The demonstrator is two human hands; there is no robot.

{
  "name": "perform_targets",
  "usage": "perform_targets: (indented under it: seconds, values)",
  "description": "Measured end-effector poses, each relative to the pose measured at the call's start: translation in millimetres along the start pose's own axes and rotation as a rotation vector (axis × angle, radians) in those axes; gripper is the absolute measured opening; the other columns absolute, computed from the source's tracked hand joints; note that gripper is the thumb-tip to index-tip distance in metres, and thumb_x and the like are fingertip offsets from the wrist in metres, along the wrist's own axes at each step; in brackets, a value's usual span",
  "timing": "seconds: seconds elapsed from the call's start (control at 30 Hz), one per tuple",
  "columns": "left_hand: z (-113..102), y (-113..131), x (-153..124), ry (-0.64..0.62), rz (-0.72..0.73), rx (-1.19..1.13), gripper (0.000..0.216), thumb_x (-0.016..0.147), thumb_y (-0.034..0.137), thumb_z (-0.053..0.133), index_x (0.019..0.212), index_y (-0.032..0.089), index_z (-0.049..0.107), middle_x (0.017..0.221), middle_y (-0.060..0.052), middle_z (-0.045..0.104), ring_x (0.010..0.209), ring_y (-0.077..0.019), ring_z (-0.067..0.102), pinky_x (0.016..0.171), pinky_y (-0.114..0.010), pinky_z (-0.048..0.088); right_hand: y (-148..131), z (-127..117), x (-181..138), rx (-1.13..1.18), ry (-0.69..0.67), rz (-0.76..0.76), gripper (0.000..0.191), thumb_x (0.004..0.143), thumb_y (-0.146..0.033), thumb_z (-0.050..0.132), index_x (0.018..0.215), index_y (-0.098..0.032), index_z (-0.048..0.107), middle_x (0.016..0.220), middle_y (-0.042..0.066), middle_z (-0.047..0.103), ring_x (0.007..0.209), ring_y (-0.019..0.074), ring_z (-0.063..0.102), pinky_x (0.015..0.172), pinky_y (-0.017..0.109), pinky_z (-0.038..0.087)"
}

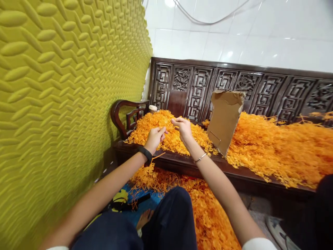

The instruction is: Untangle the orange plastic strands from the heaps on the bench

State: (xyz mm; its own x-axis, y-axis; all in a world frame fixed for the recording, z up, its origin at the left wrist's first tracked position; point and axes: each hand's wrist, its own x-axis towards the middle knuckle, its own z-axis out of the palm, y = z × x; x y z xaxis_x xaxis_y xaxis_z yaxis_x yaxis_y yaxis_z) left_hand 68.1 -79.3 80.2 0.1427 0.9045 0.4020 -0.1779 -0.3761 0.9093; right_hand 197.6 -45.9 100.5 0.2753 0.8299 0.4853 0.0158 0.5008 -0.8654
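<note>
My left hand [155, 137], with a black band at the wrist, and my right hand [182, 127], with a thin silver bracelet, are raised over a heap of orange plastic sprigs [166, 133] on a dark carved wooden bench [182, 163]. Both hands have their fingers pinched together on a thin orange sprig piece [169, 125] stretched between them. A stray orange stem hangs below my left wrist. My knees in dark trousers [169, 218] are below.
A piece of brown cardboard [225, 119] stands upright on the bench, dividing the near heap from a wider orange heap [281, 149] to the right. More orange sprigs [208, 215] cover the floor. A yellow padded wall [65, 97] is at left. A shoe [281, 232] shows at lower right.
</note>
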Motion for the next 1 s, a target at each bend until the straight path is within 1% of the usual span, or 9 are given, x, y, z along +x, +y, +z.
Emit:
perform_targets:
  seconds: [0.13, 0.33, 0.57, 0.63, 0.7, 0.73, 0.8, 0.9, 1.0]
  values:
    - [1, 11, 1, 0.061, 0.052, 0.0, 0.028, 0.079, 0.035, 0.054, 0.061, 0.013, 0.053, 0.038, 0.008, 0.035, 0.038, -0.0049, 0.029, 0.044, -0.021, 0.022, -5, 14, 1, 0.077, 0.102, -0.079, 0.027, 0.056, -0.041, 0.068, 0.059, -0.016, 0.057, 0.061, -0.003, 0.054, 0.058, 0.0096, 0.046, 0.056, 0.025, 0.036]
    - [-14, 30, -4, 0.072, 0.104, 0.027, 0.027, 0.081, 0.035, 0.053, 0.064, 0.013, 0.055, 0.041, 0.008, 0.035, 0.04, -0.0052, 0.03, 0.045, -0.021, 0.023, -19, 37, -1, 0.253, 0.189, -0.256, 0.012, 0.061, -0.025, 0.068, 0.063, -0.015, 0.062, 0.064, -0.002, 0.057, 0.062, 0.01, 0.049, 0.063, 0.026, 0.041]
    - [-29, 35, -5, 0.139, 0.028, 0.071, 0.03, 0.079, 0.039, 0.054, 0.062, 0.014, 0.054, 0.041, 0.008, 0.034, 0.04, -0.0052, 0.029, 0.044, -0.02, 0.023, -2, 67, 1, 0.349, 0.133, -0.201, 0.01, 0.062, -0.021, 0.068, 0.062, -0.015, 0.061, 0.064, -0.002, 0.056, 0.063, 0.009, 0.049, 0.064, 0.025, 0.041]
    - [-32, 30, -12, 0.17, -0.004, 0.094, 0.031, 0.078, 0.041, 0.054, 0.062, 0.015, 0.053, 0.041, 0.008, 0.033, 0.04, -0.0053, 0.029, 0.044, -0.02, 0.023, 3, 60, 14, 0.33, 0.217, -0.207, 0.014, 0.063, -0.024, 0.068, 0.062, -0.015, 0.058, 0.064, -0.001, 0.054, 0.061, 0.0086, 0.047, 0.06, 0.025, 0.04]
    - [-36, 20, -22, 0.174, -0.06, 0.135, 0.033, 0.078, 0.043, 0.053, 0.061, 0.015, 0.052, 0.042, 0.008, 0.032, 0.04, -0.0052, 0.027, 0.043, -0.02, 0.021, 5, 39, 35, 0.294, 0.414, -0.245, 0.021, 0.065, -0.03, 0.065, 0.061, -0.015, 0.051, 0.065, -0.001, 0.052, 0.056, 0.0074, 0.043, 0.053, 0.023, 0.037]
    - [-39, 14, -28, 0.14, -0.106, 0.161, 0.033, 0.078, 0.043, 0.054, 0.062, 0.014, 0.053, 0.043, 0.008, 0.032, 0.041, -0.0052, 0.027, 0.043, -0.02, 0.021, 5, 26, 47, 0.281, 0.49, -0.268, 0.023, 0.068, -0.033, 0.063, 0.062, -0.016, 0.047, 0.067, -0.001, 0.051, 0.054, 0.0066, 0.041, 0.05, 0.023, 0.035]
    - [-47, 3, -37, 0.059, -0.193, 0.181, 0.035, 0.079, 0.045, 0.051, 0.062, 0.014, 0.053, 0.041, 0.008, 0.031, 0.04, -0.0054, 0.026, 0.043, -0.021, 0.02, 5, -4, 69, 0.247, 0.525, -0.321, 0.022, 0.071, -0.035, 0.061, 0.072, -0.017, 0.048, 0.073, -0.001, 0.051, 0.056, 0.0067, 0.042, 0.055, 0.024, 0.038]
    - [-61, -10, -43, -0.056, -0.25, 0.243, 0.037, 0.08, 0.048, 0.05, 0.071, 0.013, 0.057, 0.041, 0.008, 0.036, 0.04, -0.006, 0.031, 0.046, -0.021, 0.024, 18, -39, 87, 0.152, 0.379, -0.357, 0.028, 0.067, -0.031, 0.067, 0.086, -0.019, 0.05, 0.078, 0.0, 0.055, 0.069, 0.0105, 0.052, 0.069, 0.027, 0.043]
    - [-71, -19, -43, -0.107, -0.332, 0.261, 0.042, 0.077, 0.054, 0.05, 0.08, 0.013, 0.059, 0.037, 0.009, 0.035, 0.036, -0.0061, 0.028, 0.044, -0.022, 0.021, 46, -55, 86, 0.012, 0.16, -0.287, 0.03, 0.059, -0.021, 0.074, 0.083, -0.021, 0.058, 0.086, 0.003, 0.058, 0.071, 0.0123, 0.054, 0.069, 0.027, 0.043]
